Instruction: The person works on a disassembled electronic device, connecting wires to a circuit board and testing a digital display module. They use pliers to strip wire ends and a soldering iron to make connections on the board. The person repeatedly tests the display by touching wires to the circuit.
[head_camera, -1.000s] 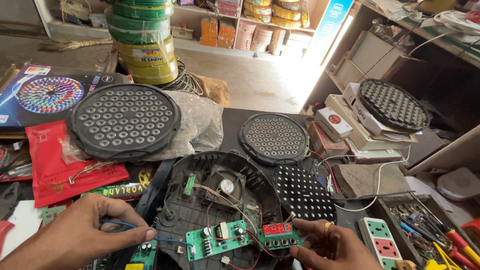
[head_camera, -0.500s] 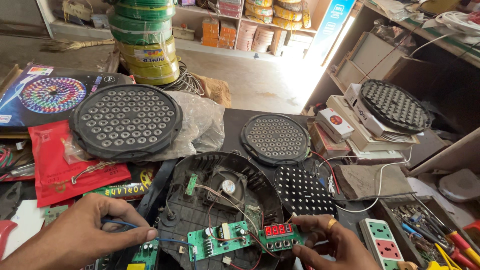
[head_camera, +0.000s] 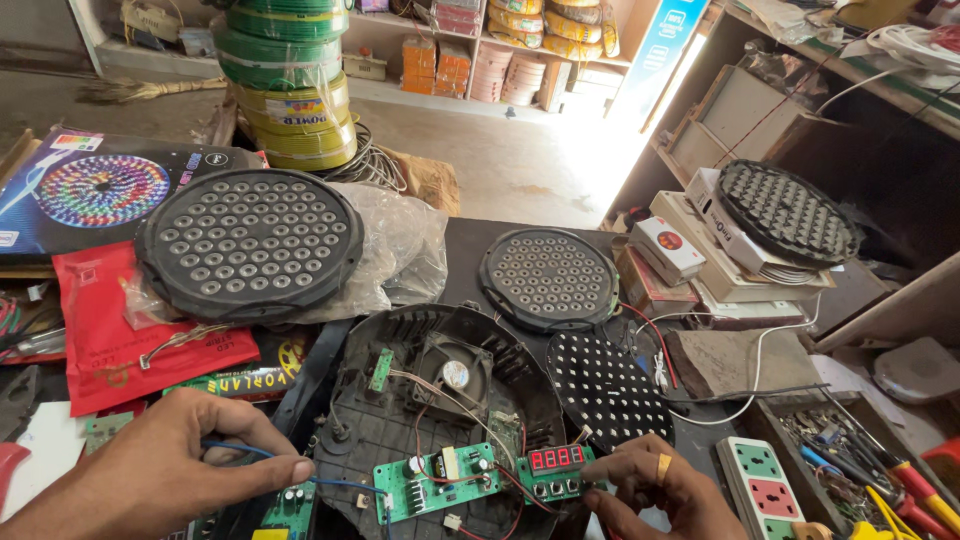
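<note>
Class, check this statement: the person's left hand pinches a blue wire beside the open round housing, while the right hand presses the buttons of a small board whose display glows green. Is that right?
Not quite. In the head view the display glows red, not green. The rest holds: the left hand pinches the blue wire beside the open round housing, and the right hand is at the small board's buttons.

- this was an electrical repair workshop with a shop front, opening onto a sunlit concrete floor.
- the cluttered workbench (head_camera: 480, 250) carried opened round light housings (head_camera: 440, 400), bare green circuit boards (head_camera: 435, 485) and loose wires.
- screwdrivers (head_camera: 900, 480) lay beside a power strip (head_camera: 765, 485).
- stacked coils of green and yellow cable (head_camera: 285, 80) and shelves of boxed stock (head_camera: 455, 70) stood behind.
</note>
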